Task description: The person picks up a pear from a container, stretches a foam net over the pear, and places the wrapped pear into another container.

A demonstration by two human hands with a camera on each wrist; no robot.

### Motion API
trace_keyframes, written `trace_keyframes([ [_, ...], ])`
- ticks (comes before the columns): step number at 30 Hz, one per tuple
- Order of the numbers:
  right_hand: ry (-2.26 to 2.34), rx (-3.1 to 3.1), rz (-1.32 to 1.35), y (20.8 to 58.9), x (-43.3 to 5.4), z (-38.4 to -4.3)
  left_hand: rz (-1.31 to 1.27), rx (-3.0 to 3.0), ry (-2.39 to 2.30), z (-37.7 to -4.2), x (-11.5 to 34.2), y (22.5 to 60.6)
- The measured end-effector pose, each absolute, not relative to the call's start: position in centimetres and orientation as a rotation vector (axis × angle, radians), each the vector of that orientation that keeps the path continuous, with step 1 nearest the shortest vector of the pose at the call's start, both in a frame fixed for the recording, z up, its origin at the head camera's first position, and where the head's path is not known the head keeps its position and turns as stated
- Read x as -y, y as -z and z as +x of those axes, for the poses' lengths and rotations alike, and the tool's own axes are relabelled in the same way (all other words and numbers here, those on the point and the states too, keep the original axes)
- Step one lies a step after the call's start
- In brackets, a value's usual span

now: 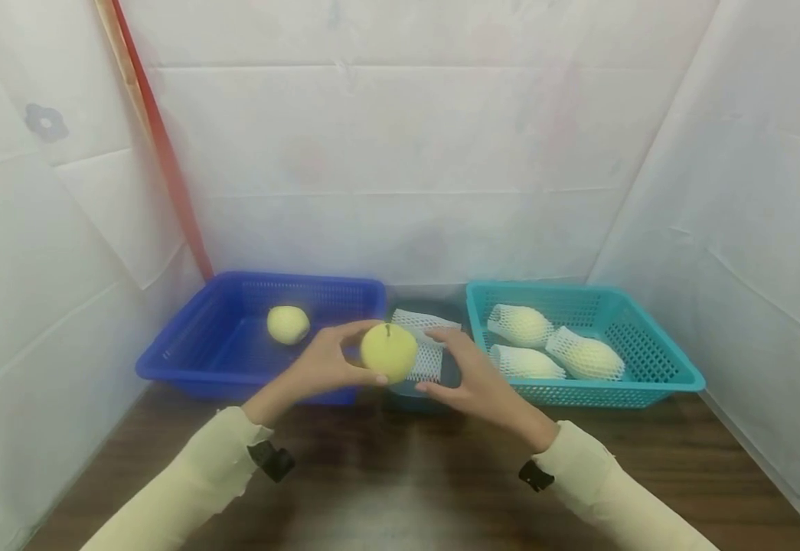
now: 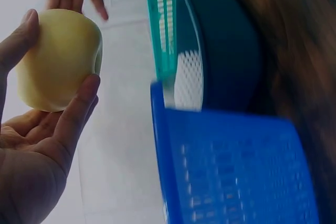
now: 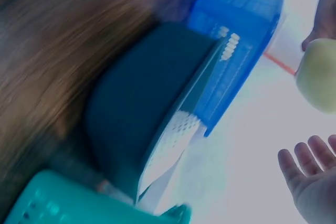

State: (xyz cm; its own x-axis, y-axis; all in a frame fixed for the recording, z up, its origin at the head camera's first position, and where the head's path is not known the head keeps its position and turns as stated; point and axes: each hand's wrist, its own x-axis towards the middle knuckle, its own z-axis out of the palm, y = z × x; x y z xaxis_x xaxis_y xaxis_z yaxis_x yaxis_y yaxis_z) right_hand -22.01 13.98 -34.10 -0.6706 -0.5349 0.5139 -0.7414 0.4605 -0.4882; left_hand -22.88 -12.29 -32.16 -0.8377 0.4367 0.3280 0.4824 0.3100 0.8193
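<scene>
My left hand (image 1: 320, 360) grips a round yellow pear (image 1: 389, 353), its short stem pointing up, in front of the middle container. In the left wrist view the thumb and fingers curl around the pear (image 2: 60, 59). My right hand (image 1: 474, 379) is apart from the pear, just to its right, thumb and fingers spread with nothing between them. The right wrist view shows those fingers (image 3: 306, 157) extended below the pear (image 3: 318, 75). White foam nets (image 1: 429, 360) lie in the dark container (image 1: 451, 371) behind the hands.
A blue basket (image 1: 193, 375) on the left holds another yellow pear (image 1: 288, 325). On the right, a teal basket (image 1: 661, 375) holds three fruits in white foam nets (image 1: 524, 325). All stand on a dark wooden table (image 1: 400, 474), with white sheeting (image 1: 400, 153) behind and on both sides.
</scene>
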Motion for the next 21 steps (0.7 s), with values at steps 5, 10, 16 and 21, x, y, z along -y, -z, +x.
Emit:
trace_keyframes([
  [5,-1.152,2.362,1.168,34.0,-13.4,-21.8,-0.967,2.496,1.651,-22.4,10.7,32.7],
  [10,-1.207,2.306,1.249,34.2,-13.5,-21.7,-0.997,2.514,1.673,-21.1,9.4,31.9],
  [16,-1.280,2.353,1.241,34.3,-14.2,-20.9,-0.982,2.530,1.659,-21.1,8.8,33.5],
  [21,-1.368,2.410,1.191,35.4,-14.9,-20.4,-0.994,2.526,1.701,-20.8,8.3,35.3],
])
